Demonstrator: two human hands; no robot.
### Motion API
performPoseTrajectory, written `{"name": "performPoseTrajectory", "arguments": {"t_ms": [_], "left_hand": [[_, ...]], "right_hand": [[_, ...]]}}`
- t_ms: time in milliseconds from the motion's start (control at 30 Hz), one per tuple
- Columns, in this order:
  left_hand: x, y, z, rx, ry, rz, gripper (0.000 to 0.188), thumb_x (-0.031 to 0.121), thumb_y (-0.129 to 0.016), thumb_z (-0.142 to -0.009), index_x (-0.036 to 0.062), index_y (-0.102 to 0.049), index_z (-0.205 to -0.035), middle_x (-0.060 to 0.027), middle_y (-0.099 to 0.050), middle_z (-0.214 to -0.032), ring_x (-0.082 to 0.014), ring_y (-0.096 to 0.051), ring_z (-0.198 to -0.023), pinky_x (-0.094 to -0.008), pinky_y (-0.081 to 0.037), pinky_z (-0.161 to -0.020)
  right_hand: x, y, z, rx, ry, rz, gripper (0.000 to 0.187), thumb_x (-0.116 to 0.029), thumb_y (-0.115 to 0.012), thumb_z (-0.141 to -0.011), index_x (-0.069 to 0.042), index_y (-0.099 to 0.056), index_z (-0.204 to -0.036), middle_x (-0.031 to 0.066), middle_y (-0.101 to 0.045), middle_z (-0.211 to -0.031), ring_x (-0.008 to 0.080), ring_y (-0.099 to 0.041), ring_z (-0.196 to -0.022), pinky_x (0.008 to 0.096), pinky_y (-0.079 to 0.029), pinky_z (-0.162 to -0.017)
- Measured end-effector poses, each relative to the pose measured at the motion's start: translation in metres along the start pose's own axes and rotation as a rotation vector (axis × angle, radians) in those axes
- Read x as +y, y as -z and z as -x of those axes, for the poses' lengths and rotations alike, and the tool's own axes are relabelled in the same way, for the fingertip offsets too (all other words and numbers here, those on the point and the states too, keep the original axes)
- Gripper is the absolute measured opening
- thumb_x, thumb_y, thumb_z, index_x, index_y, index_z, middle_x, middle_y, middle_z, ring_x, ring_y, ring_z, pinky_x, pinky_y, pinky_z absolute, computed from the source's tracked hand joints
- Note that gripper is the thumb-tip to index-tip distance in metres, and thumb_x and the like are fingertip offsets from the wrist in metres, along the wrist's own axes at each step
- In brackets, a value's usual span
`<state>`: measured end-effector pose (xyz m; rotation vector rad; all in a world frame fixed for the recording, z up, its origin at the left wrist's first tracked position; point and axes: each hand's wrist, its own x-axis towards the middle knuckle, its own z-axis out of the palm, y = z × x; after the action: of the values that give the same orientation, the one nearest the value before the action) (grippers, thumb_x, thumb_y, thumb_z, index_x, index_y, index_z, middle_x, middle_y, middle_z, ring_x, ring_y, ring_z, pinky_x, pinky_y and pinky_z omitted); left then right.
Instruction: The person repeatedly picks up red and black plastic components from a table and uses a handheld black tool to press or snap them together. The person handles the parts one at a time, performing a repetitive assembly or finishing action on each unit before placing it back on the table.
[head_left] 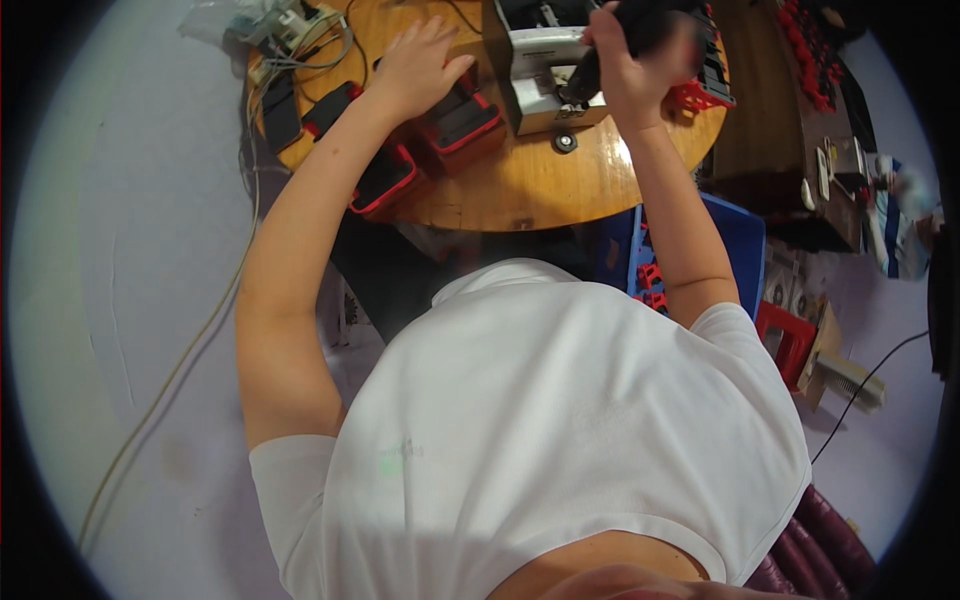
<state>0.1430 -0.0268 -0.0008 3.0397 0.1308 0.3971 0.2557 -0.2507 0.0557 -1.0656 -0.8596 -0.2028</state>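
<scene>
White shirt (560, 400) occupies the foreground, with the left hand (412, 75) spread wide over red-and-black boxes (465, 122) on the desk (530, 200) and the right hand's (640, 88) grip wrapped around a blurred black object (645, 22) beside a silver machine (545, 42).

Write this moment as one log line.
left hand: over red-and-black boxes, contact unclear | right hand: holding black object | surface: wooden table
</scene>
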Motion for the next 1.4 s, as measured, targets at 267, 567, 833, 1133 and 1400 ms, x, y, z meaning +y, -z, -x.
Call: {"name": "performPoseTrajectory", "arguments": {"t_ms": [267,567,833,1133,1400], "left_hand": [[-0.01,0.015,0.018,0.121,0.02,0.002,0.066,0.054,-0.049,-0.097,0.0096,-0.045,-0.147,-0.022,-0.038,-0.154,-0.0394,-0.031,-0.145,-0.0539,-0.025,-0.115],[-0.031,0.022,0.084,0.163,0.367,0.117,0.068,0.057,-0.052,-0.095,0.0053,-0.053,-0.139,-0.0207,-0.05,-0.145,-0.0358,-0.046,-0.136,-0.0541,-0.033,-0.11],[-0.023,0.036,0.083,0.153,0.2,0.103,0.048,0.038,-0.054,-0.097,0.0111,-0.058,-0.137,-0.0192,-0.058,-0.137,-0.0344,-0.055,-0.127,-0.0437,-0.04,-0.105],[-0.023,0.035,0.083,0.174,0.171,0.144,0.045,0.035,-0.052,-0.098,0.0051,-0.061,-0.131,-0.0195,-0.063,-0.13,-0.034,-0.059,-0.12,-0.0425,-0.044,-0.101],[-0.025,0.026,0.082,0.269,0.193,0.168,0.043,0.037,-0.051,-0.098,0.0083,-0.064,-0.128,-0.0174,-0.065,-0.127,-0.0325,-0.061,-0.115,-0.0445,-0.044,-0.098]], "right_hand": [[-0.011,0.002,-0.013,-0.049,-0.25,0.058,0.032,-0.014,-0.072,-0.091,-0.006,-0.049,-0.111,0.0013,-0.055,-0.078,0.01,-0.053,-0.061,0.0286,-0.044,-0.054],[-0.03,-0.035,-0.014,-0.068,0.065,-0.305,0.036,-0.029,-0.071,-0.094,-0.004,-0.049,-0.109,0.0078,-0.06,-0.079,0.0154,-0.059,-0.059,0.0324,-0.051,-0.052],[-0.024,-0.06,-0.008,-0.118,0.097,-0.266,0.043,-0.032,-0.073,-0.092,-0.004,-0.048,-0.114,0.0074,-0.059,-0.081,0.0143,-0.058,-0.06,0.0299,-0.05,-0.052],[-0.009,-0.07,0.002,-0.21,0.132,-0.241,0.042,-0.014,-0.067,-0.094,-0.006,-0.041,-0.125,0.0055,-0.057,-0.084,0.0117,-0.054,-0.062,0.0277,-0.049,-0.055],[-0.007,-0.069,0.004,-0.242,0.129,-0.24,0.041,-0.009,-0.065,-0.095,-0.006,-0.041,-0.127,0.0056,-0.056,-0.089,0.0127,-0.054,-0.066,0.0284,-0.048,-0.057]]}}
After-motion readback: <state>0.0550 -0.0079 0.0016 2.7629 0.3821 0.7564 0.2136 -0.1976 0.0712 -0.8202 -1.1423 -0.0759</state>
